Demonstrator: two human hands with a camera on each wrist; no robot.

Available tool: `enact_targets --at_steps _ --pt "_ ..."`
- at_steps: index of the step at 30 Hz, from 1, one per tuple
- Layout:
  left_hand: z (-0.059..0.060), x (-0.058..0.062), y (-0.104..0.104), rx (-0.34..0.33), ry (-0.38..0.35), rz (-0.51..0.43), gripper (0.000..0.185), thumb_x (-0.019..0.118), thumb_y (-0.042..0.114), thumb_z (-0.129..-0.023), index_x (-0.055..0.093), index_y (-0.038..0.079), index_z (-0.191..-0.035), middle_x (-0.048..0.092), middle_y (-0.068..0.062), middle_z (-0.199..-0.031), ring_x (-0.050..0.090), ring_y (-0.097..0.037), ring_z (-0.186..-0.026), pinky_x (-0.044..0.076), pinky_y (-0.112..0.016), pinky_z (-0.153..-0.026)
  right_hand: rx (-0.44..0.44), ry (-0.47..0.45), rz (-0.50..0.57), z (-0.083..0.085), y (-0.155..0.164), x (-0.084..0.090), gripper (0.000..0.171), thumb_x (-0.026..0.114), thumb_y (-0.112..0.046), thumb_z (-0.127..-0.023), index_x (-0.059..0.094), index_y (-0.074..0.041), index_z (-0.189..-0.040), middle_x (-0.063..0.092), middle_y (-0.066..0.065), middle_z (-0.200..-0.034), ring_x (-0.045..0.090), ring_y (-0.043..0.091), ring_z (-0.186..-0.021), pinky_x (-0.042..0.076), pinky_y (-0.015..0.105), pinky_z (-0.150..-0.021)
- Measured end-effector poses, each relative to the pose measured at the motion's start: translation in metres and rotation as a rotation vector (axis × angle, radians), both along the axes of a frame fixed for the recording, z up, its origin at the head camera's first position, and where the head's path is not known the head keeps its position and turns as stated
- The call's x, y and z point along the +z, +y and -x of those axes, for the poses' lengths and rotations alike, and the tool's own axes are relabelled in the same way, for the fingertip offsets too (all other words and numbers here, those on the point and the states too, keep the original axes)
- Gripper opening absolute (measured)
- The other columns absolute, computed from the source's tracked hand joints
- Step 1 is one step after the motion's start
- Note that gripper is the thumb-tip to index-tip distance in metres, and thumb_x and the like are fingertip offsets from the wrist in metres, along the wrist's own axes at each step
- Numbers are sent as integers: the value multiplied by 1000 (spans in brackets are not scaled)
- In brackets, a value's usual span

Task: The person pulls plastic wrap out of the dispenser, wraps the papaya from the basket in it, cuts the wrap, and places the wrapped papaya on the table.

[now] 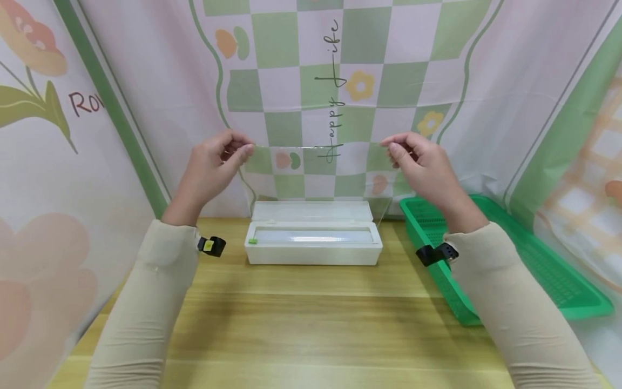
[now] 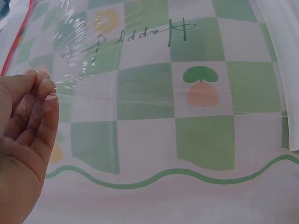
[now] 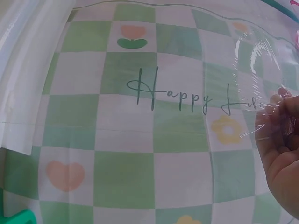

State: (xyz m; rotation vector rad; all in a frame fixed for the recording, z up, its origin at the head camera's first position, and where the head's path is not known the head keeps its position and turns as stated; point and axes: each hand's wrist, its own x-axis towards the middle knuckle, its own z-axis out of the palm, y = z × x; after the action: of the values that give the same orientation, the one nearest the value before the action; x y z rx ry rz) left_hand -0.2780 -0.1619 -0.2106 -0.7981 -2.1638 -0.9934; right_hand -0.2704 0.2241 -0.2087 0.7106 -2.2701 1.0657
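A clear sheet of plastic wrap (image 1: 311,147) stretches between my two raised hands, above a white wrap dispenser box (image 1: 313,255) on the table. With thumb and fingers my left hand (image 1: 218,159) pinches one upper corner; creases fan out from the grip in the left wrist view, where the film (image 2: 88,70) catches the light. The opposite corner is pinched by my right hand (image 1: 421,162), and glossy wrinkles in the film (image 3: 254,58) show beside the fingertips in the right wrist view. The dispenser's lid (image 1: 312,211) stands raised at the back. A small green piece (image 1: 252,241) sits at its left end.
A green plastic basket (image 1: 549,270) stands on the right, partly under my right forearm. Behind the wooden table (image 1: 311,324) hangs a checked cloth (image 1: 277,40) with "Happy Life" lettering. More printed cloth (image 1: 44,216) closes off the left side.
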Motion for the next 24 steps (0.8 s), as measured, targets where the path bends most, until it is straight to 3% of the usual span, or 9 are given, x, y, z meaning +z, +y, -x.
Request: enact_targets --at_steps 12,18,24 --pt "-6 6 0 -5 23 -2 18 62 17 -101 68 1 -107 69 -6 -93 59 -10 -78 50 -22 -69 33 15 26 -2 1 4 25 51 -15 -106 67 -3 -120 61 5 -94 57 16 -79 45 18 -63" --pt "-9 3 -2 -21 35 -15 17 63 16 -100 69 1 -106 69 -7 -91 58 -11 -76 50 -21 -68 104 -6 68 -6 3 2 24 51 -12 -105 66 -1 -121 61 7 -95 58 19 -78 53 19 -71" --pt "-14 -1 -3 -38 41 -15 16 63 15 -100 69 2 -106 69 -4 -90 58 -11 -73 50 -20 -66 154 18 79 -10 7 -3 23 51 -8 -105 67 1 -119 62 7 -95 58 19 -77 54 19 -68"
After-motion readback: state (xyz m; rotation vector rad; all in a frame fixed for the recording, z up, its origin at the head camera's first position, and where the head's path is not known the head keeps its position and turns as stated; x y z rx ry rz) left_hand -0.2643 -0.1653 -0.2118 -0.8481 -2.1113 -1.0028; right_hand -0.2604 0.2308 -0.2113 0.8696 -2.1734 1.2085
